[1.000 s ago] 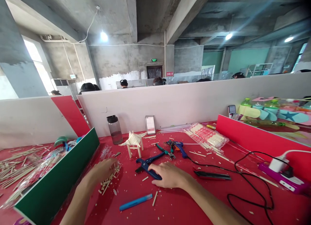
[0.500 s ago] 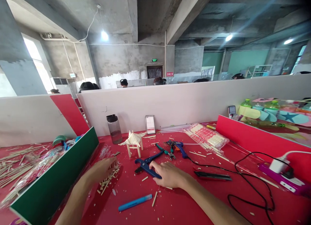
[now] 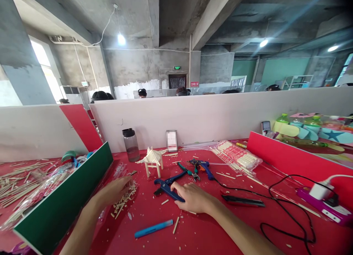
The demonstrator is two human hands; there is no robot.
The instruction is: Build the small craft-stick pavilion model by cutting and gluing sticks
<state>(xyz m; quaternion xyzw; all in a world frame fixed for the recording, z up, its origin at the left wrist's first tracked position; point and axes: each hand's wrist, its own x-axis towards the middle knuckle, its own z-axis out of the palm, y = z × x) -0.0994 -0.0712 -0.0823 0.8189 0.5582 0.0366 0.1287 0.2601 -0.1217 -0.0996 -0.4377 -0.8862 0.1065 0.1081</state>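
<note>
My right hand (image 3: 193,197) is closed on a handle of the blue hand cutter (image 3: 168,189), which lies on the red tabletop with its handles spread. On the left, my left hand (image 3: 120,187) reaches down at a heap of short wooden stick pieces (image 3: 124,200). Its fingers point downward and are mostly hidden, so I cannot see what they hold. Just beyond the hands stands a small pavilion model (image 3: 153,161) built of wooden sticks. Green-handled pliers (image 3: 190,171) and a blue glue gun (image 3: 204,166) lie past the cutter.
A blue pen (image 3: 153,229) lies in front, a black utility knife (image 3: 242,200) to the right. Behind are a water bottle (image 3: 130,145), a phone (image 3: 171,141) and bagged sticks (image 3: 238,155). A black cord (image 3: 278,200) loops near a purple power strip (image 3: 328,207). A green divider (image 3: 66,196) bounds the left.
The view has shifted slightly. Both hands stay nearly in place, the right on the cutter and the left at the stick pieces.
</note>
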